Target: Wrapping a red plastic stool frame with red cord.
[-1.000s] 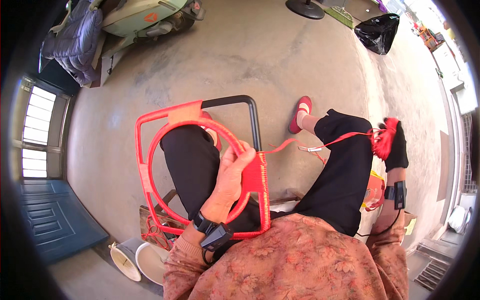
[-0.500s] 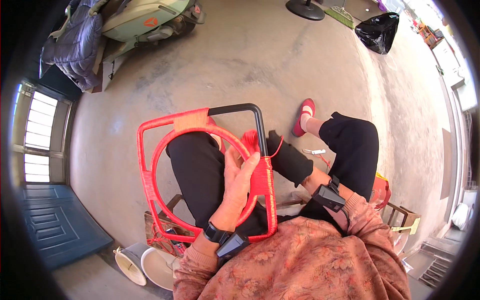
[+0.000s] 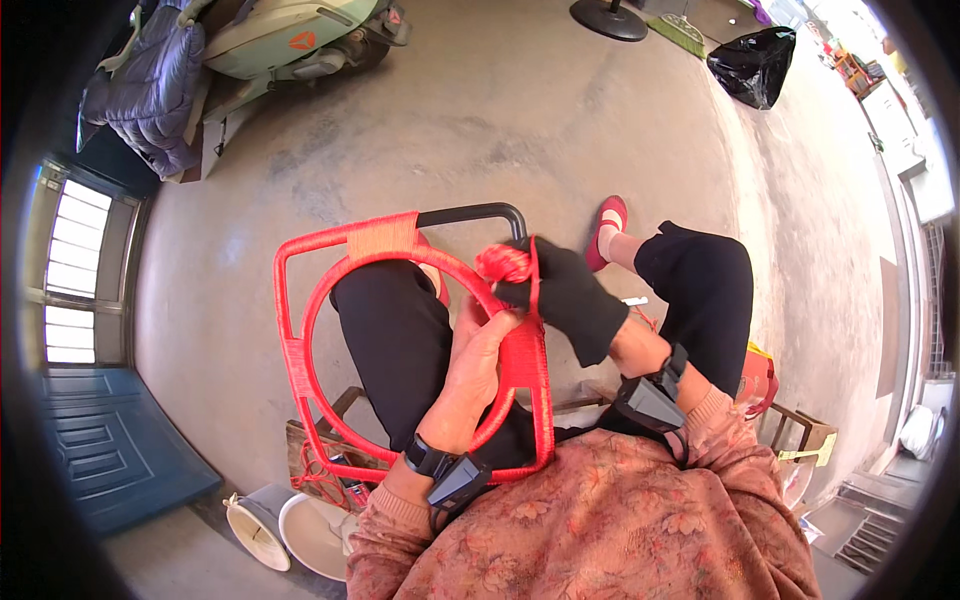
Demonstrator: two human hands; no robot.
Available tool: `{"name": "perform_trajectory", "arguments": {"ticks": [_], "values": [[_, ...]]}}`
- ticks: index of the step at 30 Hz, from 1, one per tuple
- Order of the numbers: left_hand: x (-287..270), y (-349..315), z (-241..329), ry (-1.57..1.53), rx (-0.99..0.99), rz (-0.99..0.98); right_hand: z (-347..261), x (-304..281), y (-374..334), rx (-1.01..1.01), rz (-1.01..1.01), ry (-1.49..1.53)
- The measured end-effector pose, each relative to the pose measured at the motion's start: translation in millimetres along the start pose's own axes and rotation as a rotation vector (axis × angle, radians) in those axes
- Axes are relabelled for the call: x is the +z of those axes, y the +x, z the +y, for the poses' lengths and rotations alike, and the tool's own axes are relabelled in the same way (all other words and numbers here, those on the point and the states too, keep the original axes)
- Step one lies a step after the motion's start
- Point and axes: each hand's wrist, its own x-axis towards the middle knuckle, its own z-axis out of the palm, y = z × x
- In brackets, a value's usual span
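Observation:
A squarish metal frame with a ring inside it (image 3: 296, 366) rests across my lap, mostly wrapped in red cord. At its far right corner the bare black tube (image 3: 470, 213) shows. My bare left hand (image 3: 474, 362) is closed on the frame's right side, where ring and outer bar are bound together. My right hand (image 3: 570, 300), in a black glove, grips a bundle of red cord (image 3: 503, 263) beside the bare tube. A strand of that cord passes over the gloved fingers; some fingertips are hidden behind the bundle.
A pale scooter (image 3: 290, 40) with a padded cover (image 3: 155, 90) stands far left. A black bag (image 3: 753, 66), a broom (image 3: 680, 33) and a round black base (image 3: 609, 19) lie far right. Buckets (image 3: 312, 532) stand near my left side, a wooden stool (image 3: 805, 437) at my right.
My right hand has moved left and up from beside the frame to the red bundle and taken hold of it. My left hand and the frame stay nearly in place.

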Motion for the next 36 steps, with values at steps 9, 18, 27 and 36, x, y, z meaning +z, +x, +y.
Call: {"name": "perform_trajectory", "arguments": {"ticks": [9, 18, 27, 36], "values": [[-6.6, -4.9, 1.1, 0.026, -0.101, 0.049, -29.8, -114.7, -75.4, -0.342, 0.0, -1.002], [-3.0, -5.1, -0.8, 0.11, -0.063, 0.073, 13.9, -108.4, -76.3, 0.109, 0.383, 0.17], [2.0, -6.5, -1.5, 0.205, 0.048, 0.097, 58.1, -39.0, -46.3, 0.27, -0.154, 0.514], [-2.9, -5.3, 0.8, -0.035, -0.041, -0.02, 29.5, -50.5, -62.0, 0.115, 0.109, 0.83]]}}
